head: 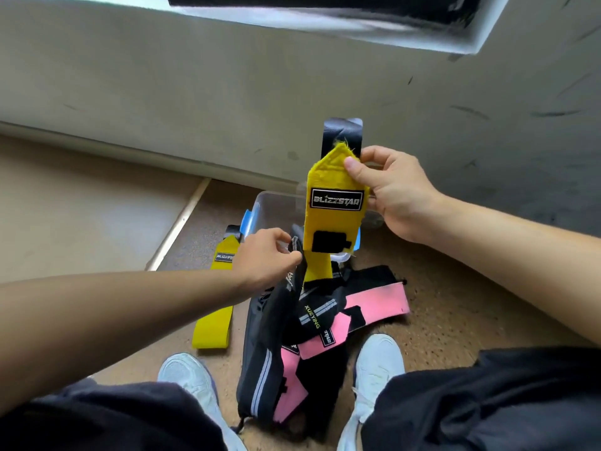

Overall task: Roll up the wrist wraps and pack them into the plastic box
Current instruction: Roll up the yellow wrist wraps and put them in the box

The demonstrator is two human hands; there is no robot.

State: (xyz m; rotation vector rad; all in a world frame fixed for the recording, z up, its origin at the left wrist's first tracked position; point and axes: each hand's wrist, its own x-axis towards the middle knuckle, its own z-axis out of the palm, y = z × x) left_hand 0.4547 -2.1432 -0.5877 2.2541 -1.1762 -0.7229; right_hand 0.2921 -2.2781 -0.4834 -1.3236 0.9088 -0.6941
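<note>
My right hand [395,196] pinches the frayed top end of the yellow wrist wrap [335,177] between thumb and fingers, so it hangs in front of the plastic box [276,206] on the floor [455,314]; my left hand [265,255] pinches the edge of a black wrap [286,297] rising from the pile [374,304]. The yellow wrist wrap looks light, soft and floppy, so I'd grip one end and roll it tight against unwinding.

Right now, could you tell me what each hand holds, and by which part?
Right hand pinches the yellow wrap near its top end; left hand pinches the black wrap at its upper edge.
</note>
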